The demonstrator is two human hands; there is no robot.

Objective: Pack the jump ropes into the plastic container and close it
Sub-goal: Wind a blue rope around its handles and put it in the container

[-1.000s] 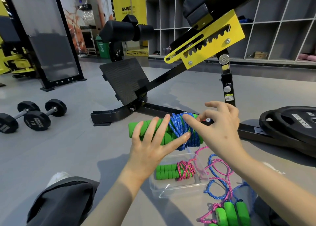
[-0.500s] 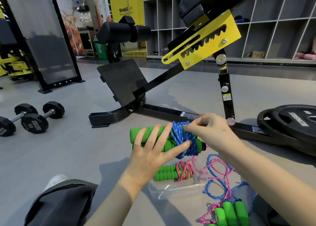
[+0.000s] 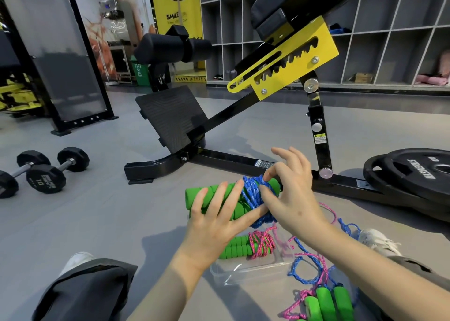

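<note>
My left hand (image 3: 219, 221) grips the green foam handles of a blue jump rope (image 3: 253, 196), held above the floor. My right hand (image 3: 289, 199) pinches the blue cord that is wound around those handles. Below them a clear plastic container (image 3: 246, 269) stands open on the floor with a wound pink jump rope (image 3: 246, 246) with green handles lying inside. To the right, loose pink and blue ropes (image 3: 311, 264) with green handles (image 3: 326, 303) are tangled on the floor. No lid can be made out.
A black and yellow workout bench frame (image 3: 243, 160) runs across the floor just beyond my hands. Weight plates (image 3: 418, 174) lie at right, dumbbells (image 3: 46, 172) at left. My legs in dark trousers (image 3: 85, 294) flank the container. Shelving lines the back wall.
The rope bundle has dropped lower and nearer the container. My right hand has moved around the handles with the blue cord, now pinching it at the wraps.
</note>
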